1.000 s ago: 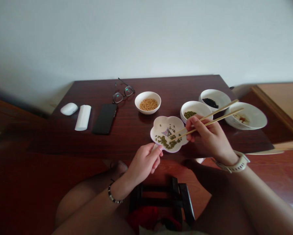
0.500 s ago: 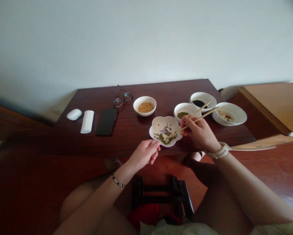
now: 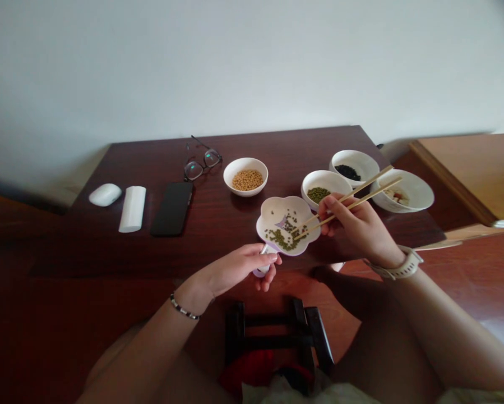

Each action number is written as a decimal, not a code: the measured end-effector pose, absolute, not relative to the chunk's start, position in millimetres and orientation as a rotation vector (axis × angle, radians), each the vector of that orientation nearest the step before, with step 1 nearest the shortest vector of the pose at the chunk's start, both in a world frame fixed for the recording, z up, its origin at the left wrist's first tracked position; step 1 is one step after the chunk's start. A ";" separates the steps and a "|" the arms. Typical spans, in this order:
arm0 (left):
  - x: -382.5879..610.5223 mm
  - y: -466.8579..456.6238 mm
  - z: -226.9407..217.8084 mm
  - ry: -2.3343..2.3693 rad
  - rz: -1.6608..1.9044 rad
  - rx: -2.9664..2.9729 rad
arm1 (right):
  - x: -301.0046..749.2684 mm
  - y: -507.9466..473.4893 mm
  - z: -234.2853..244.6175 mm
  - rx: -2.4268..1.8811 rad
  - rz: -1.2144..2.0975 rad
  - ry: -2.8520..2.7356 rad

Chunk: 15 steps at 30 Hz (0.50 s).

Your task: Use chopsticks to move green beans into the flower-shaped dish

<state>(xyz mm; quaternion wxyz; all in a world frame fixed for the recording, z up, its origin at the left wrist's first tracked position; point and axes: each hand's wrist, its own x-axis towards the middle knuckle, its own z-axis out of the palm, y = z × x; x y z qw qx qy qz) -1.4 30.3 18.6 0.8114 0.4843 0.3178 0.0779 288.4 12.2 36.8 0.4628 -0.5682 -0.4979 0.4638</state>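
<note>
The right hand (image 3: 359, 227) is closed around two wooden chopsticks (image 3: 348, 205), and their tips reach down over a white flower dish (image 3: 277, 210). The dish sits near the front edge of the dark wood table (image 3: 277, 143), a bit right of the middle. The left hand (image 3: 235, 273) pinches the near rim of the dish and holds it firm. Small green beans (image 3: 282, 239) lie in the dish. Most are in a clump at the front, and some are spread around a small purple mark (image 3: 282, 223). The chopstick tips are right by the beans, but it is hard to tell if they hold one. For a good pick, the tips should meet evenly and squeeze softly, and the dish should stay flat and steady. Just past the chopsticks is a bowl of green beans (image 3: 319, 194), with a bowl of black bits (image 3: 347, 172) behind it. A wide bowl with brown sauce (image 3: 414, 193) sits near the right edge of the table. A bowl of yellow beans (image 3: 245, 179) is near the back edge. Toward the left are glasses (image 3: 202, 164), a black phone (image 3: 171, 209), a white tube (image 3: 132, 209), and a white mouse (image 3: 105, 194).
</note>
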 end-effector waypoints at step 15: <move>-8.0 40.4 17.5 0.548 0.113 0.951 | 279.1 5.4 34.1 -1.417 1.132 -1.172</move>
